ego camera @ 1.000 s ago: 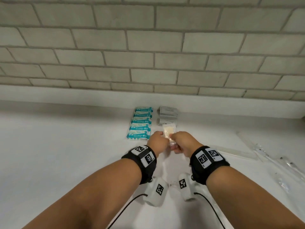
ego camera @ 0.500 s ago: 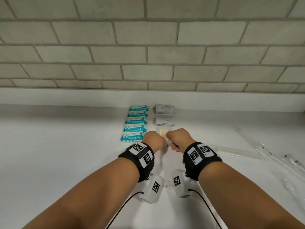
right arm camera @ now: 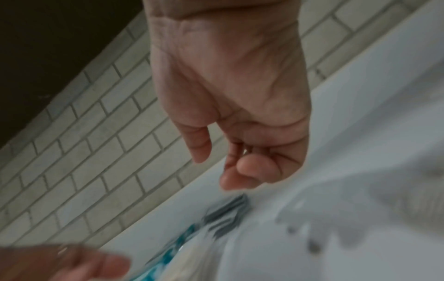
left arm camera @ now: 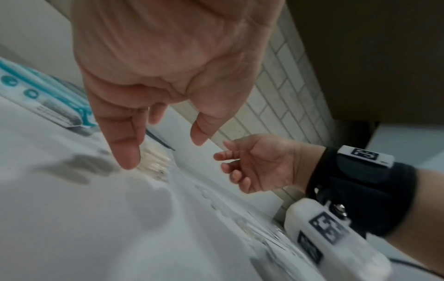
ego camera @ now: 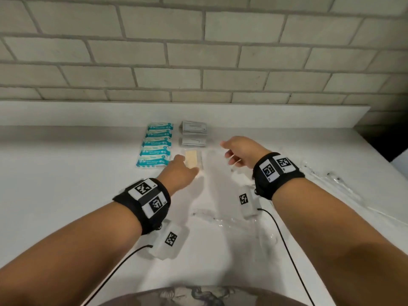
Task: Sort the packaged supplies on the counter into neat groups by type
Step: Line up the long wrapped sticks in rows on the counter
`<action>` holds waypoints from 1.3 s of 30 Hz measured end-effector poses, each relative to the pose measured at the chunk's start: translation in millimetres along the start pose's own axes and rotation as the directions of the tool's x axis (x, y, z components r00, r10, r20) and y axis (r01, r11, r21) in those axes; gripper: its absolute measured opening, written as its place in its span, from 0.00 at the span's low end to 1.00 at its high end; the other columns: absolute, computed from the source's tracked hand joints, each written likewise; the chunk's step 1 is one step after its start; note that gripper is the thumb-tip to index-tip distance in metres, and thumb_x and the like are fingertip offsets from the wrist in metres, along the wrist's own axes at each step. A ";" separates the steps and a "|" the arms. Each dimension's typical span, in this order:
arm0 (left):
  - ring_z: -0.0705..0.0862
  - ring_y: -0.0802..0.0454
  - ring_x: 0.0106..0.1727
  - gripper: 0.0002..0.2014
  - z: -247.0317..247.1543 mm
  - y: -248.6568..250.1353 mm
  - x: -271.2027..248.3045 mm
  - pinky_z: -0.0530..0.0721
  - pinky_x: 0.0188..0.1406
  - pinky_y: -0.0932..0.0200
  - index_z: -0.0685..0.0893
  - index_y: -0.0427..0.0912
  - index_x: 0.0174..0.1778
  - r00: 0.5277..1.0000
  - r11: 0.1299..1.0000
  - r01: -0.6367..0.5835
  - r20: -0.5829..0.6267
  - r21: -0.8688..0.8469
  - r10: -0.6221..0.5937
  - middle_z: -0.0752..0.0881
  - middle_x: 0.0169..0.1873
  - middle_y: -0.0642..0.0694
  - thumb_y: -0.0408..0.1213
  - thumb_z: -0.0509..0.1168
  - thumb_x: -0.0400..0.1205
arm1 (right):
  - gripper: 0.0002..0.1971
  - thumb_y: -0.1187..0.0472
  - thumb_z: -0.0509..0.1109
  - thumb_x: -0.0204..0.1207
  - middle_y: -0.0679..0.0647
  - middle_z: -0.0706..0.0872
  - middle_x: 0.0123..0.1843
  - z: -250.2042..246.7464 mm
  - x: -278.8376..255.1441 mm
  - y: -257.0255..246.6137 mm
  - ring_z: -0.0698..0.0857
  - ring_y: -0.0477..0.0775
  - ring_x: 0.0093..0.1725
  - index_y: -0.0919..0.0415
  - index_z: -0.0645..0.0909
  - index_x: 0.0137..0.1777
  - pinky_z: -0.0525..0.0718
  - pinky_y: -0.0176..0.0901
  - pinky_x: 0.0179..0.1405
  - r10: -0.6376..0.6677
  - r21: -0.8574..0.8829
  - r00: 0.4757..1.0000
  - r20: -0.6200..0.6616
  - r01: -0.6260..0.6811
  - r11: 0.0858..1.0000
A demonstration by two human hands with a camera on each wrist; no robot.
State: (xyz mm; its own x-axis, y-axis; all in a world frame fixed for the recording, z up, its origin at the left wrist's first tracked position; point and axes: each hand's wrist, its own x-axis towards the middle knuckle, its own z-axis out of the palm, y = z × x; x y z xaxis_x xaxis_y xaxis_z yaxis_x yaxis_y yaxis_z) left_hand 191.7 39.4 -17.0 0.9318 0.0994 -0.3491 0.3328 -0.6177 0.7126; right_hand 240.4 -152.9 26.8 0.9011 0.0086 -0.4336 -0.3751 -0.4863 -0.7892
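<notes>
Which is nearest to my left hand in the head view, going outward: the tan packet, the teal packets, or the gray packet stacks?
From the left hand:
1. Tan packet, right at the fingers, just ahead.
2. Teal packets, the column ahead and to the left; its nearest packet lies close by.
3. Gray packet stacks, farthest, beyond the tan packet toward the wall.

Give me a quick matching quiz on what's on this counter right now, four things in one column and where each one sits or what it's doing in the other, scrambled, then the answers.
Column one:
1. teal packets
2. grey packets
3. tan packet
4. right hand

Column two:
A. lifted above the counter, fingers loose, holding nothing
B. stacked by the backsplash, right of the teal row
C. lined up in a row running away from the wall
D. lying flat just ahead of the left hand

Pairs: 1-C, 2-B, 3-D, 4-A
</notes>
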 end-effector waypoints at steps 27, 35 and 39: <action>0.77 0.49 0.52 0.08 81.3 14.2 -106.4 0.74 0.52 0.59 0.78 0.48 0.52 0.910 0.673 -0.406 0.345 0.619 0.231 0.80 0.55 0.47 0.35 0.60 0.78 | 0.09 0.70 0.58 0.76 0.50 0.77 0.44 -115.4 -125.6 137.0 0.78 0.55 0.42 0.54 0.69 0.48 0.68 0.39 0.31 -0.404 -0.810 0.913 0.064 0.284 0.513; 0.82 0.44 0.42 0.09 123.0 57.1 -110.2 0.76 0.40 0.54 0.74 0.43 0.46 0.967 0.914 -0.223 -0.040 0.340 0.250 0.82 0.40 0.45 0.44 0.65 0.79 | 0.34 0.37 0.73 0.69 0.55 0.83 0.60 -191.1 -134.8 186.3 0.83 0.57 0.56 0.61 0.77 0.66 0.81 0.45 0.51 0.043 -0.793 0.998 -0.051 -0.066 0.606; 0.82 0.46 0.40 0.10 156.3 93.7 -104.4 0.76 0.38 0.57 0.75 0.43 0.45 0.940 0.913 -0.267 -0.126 0.307 0.318 0.82 0.36 0.48 0.47 0.64 0.81 | 0.12 0.54 0.73 0.72 0.54 0.82 0.43 -181.1 -134.0 204.6 0.83 0.57 0.45 0.62 0.79 0.47 0.80 0.42 0.39 0.105 -0.802 0.994 0.027 -0.042 0.596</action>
State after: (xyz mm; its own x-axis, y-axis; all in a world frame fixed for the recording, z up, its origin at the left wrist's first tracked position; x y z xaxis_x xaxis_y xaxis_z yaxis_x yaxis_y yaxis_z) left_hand 102.9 -150.7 -8.8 0.9997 -0.0041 -0.0249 0.0104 -0.8305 0.5570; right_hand 82.3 -411.8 2.2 0.8503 -0.0193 -0.5259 -0.0864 -0.9909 -0.1032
